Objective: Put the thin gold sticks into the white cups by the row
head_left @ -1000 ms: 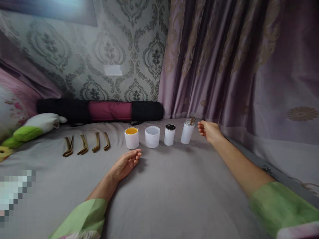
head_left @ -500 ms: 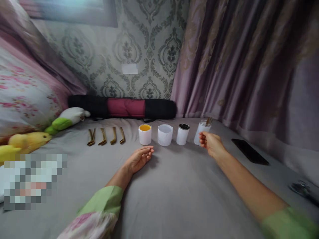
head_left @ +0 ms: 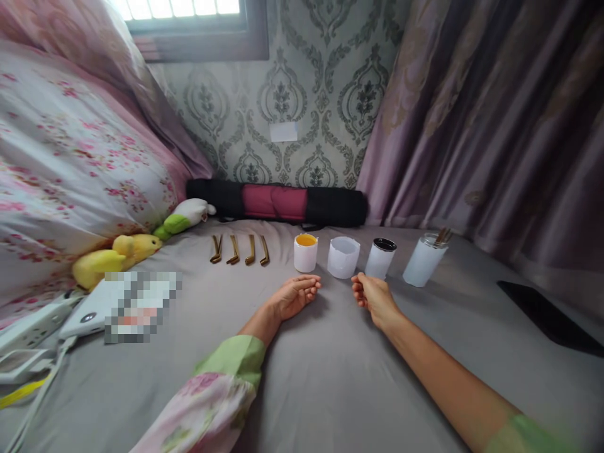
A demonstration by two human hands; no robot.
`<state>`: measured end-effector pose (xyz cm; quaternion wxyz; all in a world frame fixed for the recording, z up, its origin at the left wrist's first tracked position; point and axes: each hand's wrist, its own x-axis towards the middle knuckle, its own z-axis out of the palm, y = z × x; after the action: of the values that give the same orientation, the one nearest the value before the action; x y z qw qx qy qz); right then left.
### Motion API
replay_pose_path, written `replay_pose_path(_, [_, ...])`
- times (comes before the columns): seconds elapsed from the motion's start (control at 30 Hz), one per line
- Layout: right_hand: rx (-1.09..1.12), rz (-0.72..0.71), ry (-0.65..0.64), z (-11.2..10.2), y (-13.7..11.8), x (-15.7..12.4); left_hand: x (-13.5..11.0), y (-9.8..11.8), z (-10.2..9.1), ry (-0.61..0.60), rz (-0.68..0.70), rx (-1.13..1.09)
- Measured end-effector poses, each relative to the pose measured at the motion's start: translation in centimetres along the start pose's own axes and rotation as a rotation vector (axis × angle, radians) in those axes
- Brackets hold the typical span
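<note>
My left hand (head_left: 295, 296) lies on the grey bedsheet (head_left: 330, 371), fingers loosely curled, holding nothing, just in front of a white cup with yellow inside (head_left: 305, 252). My right hand (head_left: 372, 297) hovers over the sheet with fingers curled in, nothing visible in them, in front of a wide white cup (head_left: 343, 257) and a white cup with a black rim (head_left: 380, 258). Further right stands a clear jar (head_left: 425, 259) with a brown stick in it. Several brown bent sticks (head_left: 240, 250) lie in a row to the left of the cups.
A black and maroon roll (head_left: 278, 202) lies along the wall. Yellow (head_left: 113, 258) and green-white (head_left: 184, 217) soft toys rest by a floral pillow (head_left: 70, 163). A power strip and cables (head_left: 28, 327) sit at left. A black phone (head_left: 550, 318) lies at right by the curtain.
My right hand has drawn back from the jar to the left, now in front of the middle cups. The view has swung left. My left hand stays on the sheet.
</note>
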<state>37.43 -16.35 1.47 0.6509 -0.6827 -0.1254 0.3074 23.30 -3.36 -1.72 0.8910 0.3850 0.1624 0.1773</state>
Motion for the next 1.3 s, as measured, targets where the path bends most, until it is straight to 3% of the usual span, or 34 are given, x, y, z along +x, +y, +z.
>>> replay_pose_path(0.2, [-0.072,-0.103,-0.027,0.9,1.1,0.4,-0.1,0.2,0.4,0.023,-0.011,-0.001])
replay_pose_path(0.53, [-0.274,-0.348,-0.071,0.4,3.7,0.6,-0.1,0.3,0.4,0.03,-0.011,0.004])
replay_pose_path(0.73, [-0.318,-0.398,-0.074,0.5,3.8,0.4,-0.1,0.7,0.3,0.046,-0.017,0.019])
replay_pose_path(1.1, [-0.311,-0.401,-0.083,0.4,4.1,0.7,0.1,4.0,-1.7,0.239,0.012,0.283])
replay_pose_path(1.3, [-0.31,-0.41,-0.086,0.5,4.2,0.9,0.4,5.6,-3.2,0.435,0.105,0.538])
